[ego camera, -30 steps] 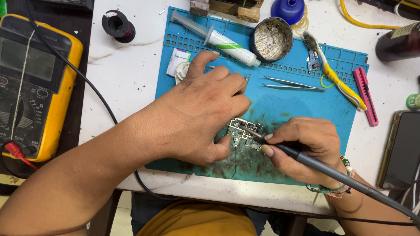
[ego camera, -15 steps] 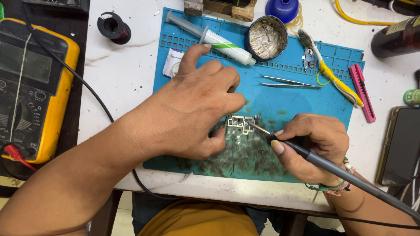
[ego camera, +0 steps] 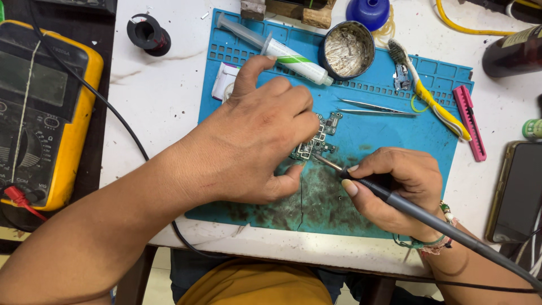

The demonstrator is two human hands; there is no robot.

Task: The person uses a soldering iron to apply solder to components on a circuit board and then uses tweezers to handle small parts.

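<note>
A small green circuit board point(ego camera: 319, 137) lies on the blue work mat point(ego camera: 389, 135). My left hand point(ego camera: 257, 138) pinches the board between its fingertips and thumb and covers its left part. My right hand point(ego camera: 398, 189) grips a black soldering iron point(ego camera: 420, 213) like a pen. The iron's metal tip touches the board's lower edge. Its cable runs off to the lower right.
On the mat lie a syringe tube point(ego camera: 276, 48), a round tin point(ego camera: 346, 52), tweezers point(ego camera: 375, 107), a toothbrush point(ego camera: 429, 93) and a pink tool point(ego camera: 470, 121). A yellow multimeter point(ego camera: 39, 113) sits at left, a wire spool point(ego camera: 148, 35) behind, a phone point(ego camera: 516, 189) at right.
My left hand has turned the board and lifted its upper end away from me. The iron's tip has stayed at the board's lower edge. The view has shifted slightly.
</note>
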